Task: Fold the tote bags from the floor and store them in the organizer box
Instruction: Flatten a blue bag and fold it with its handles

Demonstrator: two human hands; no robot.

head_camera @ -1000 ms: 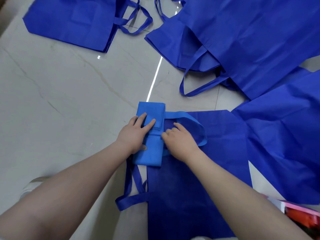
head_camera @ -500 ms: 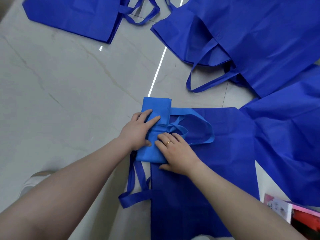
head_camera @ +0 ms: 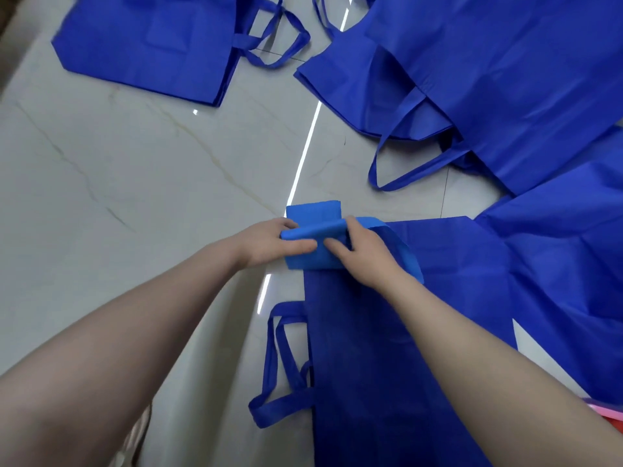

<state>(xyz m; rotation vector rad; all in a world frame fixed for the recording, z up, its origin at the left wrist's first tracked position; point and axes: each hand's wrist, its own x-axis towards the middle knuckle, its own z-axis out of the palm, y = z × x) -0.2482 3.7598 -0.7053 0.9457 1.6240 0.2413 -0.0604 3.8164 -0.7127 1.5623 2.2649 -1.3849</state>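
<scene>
On the floor, centre: both hands pinch the part-folded tote bag.
Left: unfolded bags from 11 to 5 o'clock; the organizer box is not visibly filled.

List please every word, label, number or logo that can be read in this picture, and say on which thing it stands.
None can be read.
The folded tote bag in both hands, the flat tote bags and the floor show no print.
The pink and red thing at the lower right edge is mostly cut off; no text is visible on it.
</scene>
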